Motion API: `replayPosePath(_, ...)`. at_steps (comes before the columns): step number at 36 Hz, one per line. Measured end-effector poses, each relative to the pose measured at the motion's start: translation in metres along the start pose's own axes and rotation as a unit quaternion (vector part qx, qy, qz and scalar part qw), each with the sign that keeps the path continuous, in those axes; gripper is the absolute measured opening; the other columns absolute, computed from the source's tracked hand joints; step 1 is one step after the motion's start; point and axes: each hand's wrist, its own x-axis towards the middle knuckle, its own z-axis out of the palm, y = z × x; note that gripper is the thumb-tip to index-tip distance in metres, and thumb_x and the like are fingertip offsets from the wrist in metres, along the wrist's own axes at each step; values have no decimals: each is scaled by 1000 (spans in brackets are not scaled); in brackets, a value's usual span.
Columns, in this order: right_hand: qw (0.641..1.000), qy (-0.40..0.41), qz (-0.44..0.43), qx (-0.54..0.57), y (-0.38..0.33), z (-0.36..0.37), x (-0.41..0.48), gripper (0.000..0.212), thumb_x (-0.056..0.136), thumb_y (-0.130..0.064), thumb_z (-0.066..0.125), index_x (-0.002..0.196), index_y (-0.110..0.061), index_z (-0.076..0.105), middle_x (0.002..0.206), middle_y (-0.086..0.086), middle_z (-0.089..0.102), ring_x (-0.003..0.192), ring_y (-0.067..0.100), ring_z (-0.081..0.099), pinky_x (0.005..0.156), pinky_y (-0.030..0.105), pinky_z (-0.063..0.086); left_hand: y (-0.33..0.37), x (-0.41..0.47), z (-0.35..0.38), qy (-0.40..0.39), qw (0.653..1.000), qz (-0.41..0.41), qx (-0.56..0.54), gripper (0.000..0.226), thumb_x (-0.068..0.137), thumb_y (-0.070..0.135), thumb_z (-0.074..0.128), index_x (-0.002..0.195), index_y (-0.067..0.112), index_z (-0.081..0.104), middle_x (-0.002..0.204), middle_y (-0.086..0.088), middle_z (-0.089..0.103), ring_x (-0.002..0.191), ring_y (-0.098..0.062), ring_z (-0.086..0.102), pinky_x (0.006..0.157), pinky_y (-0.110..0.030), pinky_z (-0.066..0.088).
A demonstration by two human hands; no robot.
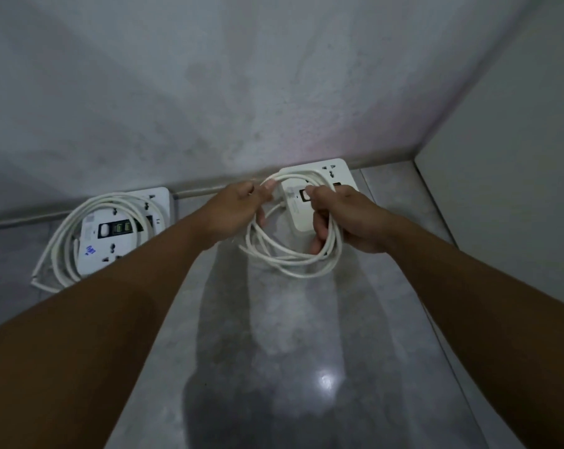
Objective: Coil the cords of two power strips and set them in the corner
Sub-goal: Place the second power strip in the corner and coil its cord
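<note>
Our left hand (241, 202) pinches the coiled cord (287, 254); right hand (345, 218) fingers curl around it, over the right power strip (310, 189). The left power strip (118, 231) lies by the wall (209, 92).

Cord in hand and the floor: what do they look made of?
Cord: white, smooth, probably flexible plastic sheath; it bends in soft loops. Floor: grey, glossy, likely polished tile or stone; it mirrors a light spot.

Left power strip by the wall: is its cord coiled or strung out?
Coiled: its cord lies in stacked loops on and around the left power strip.
</note>
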Motion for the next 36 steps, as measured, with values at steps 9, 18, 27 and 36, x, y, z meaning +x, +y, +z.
replayPosePath(9,985,162,-59,-3,20,8,7,37,93,-38,70,99,-1,68,65,11,68,60,29,75,63,52,64,-25,-5,39,98,992,-77,10,49,102,53,32,104,13,59,92,-14,67,71,-27,61,65,-37,50)
replayPosePath(18,912,326,-136,-209,57,18,-13,39,96,-37,61,132,-24,60,118,-5,60,106,11,60,89,29,51,-23,-17,74,200,961,-177,-73,48,103,51,25,112,12,52,107,-20,64,99,-39,62,88,-50,51)
replayPosePath(27,880,367,-190,-235,82,23,-18,50,108,-19,42,157,-13,32,121,5,49,102,8,48,77,-8,30,-19,-12,91,238,933,-230,-141,46,104,47,23,117,13,51,108,-17,62,98,-38,62,89,-48,52)
replayPosePath(36,813,404,-278,-314,60,5,1,33,96,4,56,126,0,68,110,20,69,96,27,67,85,14,44,-24,-11,92,282,932,-204,-98,43,107,27,26,133,10,54,125,-23,59,113,-40,56,98,-45,45)
